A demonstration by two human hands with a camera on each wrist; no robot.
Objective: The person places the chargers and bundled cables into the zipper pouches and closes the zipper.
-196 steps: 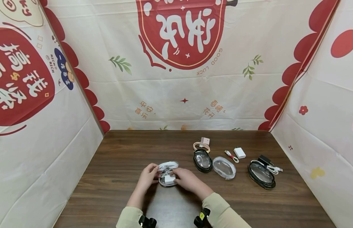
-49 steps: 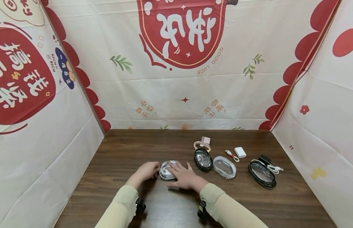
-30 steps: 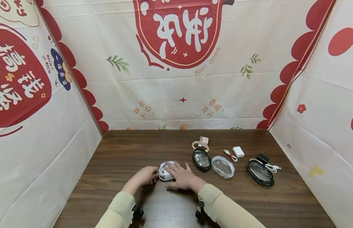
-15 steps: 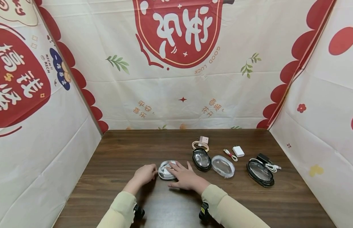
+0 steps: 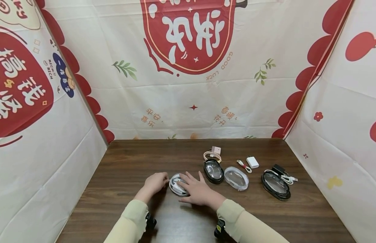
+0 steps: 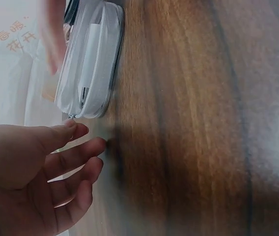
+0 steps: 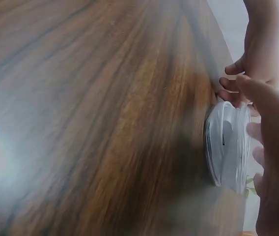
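A clear zip case (image 5: 175,186) with white trim lies on the table in the head view. The left wrist view shows its side zipper (image 6: 96,64) and a white charger (image 6: 91,54) inside. With thumb and index finger, my left hand (image 5: 155,182) pinches the small zipper pull (image 6: 72,117) at the case's left end; the other fingers are loosely bent. My right hand (image 5: 199,191) lies spread over the case's right part, fingertips against its top. The right wrist view shows these fingers along the lid of the case (image 7: 230,147). My right hand hides part of the case.
To the right lie a black-rimmed case (image 5: 213,171), a clear case (image 5: 236,179) and another black-rimmed case (image 5: 276,185). Around them are a pink charger (image 5: 216,150), beige cable (image 5: 208,155), white charger (image 5: 252,162), short cable (image 5: 244,166), black charger (image 5: 279,169) and white cable (image 5: 289,179).
Earliest, the case lay unfolded with both hands at the white charger in it. Now it is folded over, my left hand at its zipper pull; lately the case has turned slightly.
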